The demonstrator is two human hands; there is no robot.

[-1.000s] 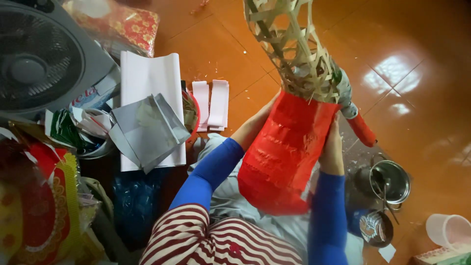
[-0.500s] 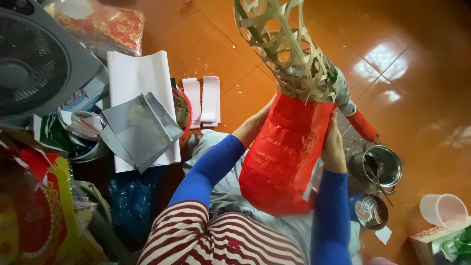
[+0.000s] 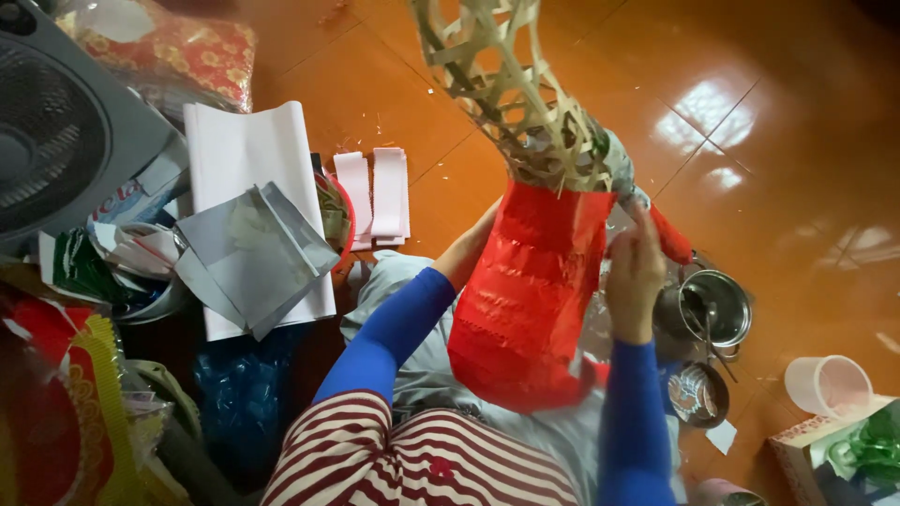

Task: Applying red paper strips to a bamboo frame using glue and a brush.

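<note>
Above the lap, over the orange floor (image 3: 750,187), a woven bamboo frame (image 3: 511,94) half wrapped in red paper (image 3: 525,300) is held upright. The right hand (image 3: 636,276) is pressed flat on the paper's edge; the left hand (image 3: 473,248) is mostly hidden behind, its grip impossible to tell. Wrapping seems under way, and smoothing upward over bare lattice is judged next.

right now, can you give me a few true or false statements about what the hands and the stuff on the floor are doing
1. The right hand rests on the red paper covering. True.
2. The woven bamboo frame is fully wrapped in red. False: its upper part is bare.
3. The steel pot sits on the left by the fan. False: it is on the right; the fan is far left.
4. The left hand is behind the red covering. True.
</note>
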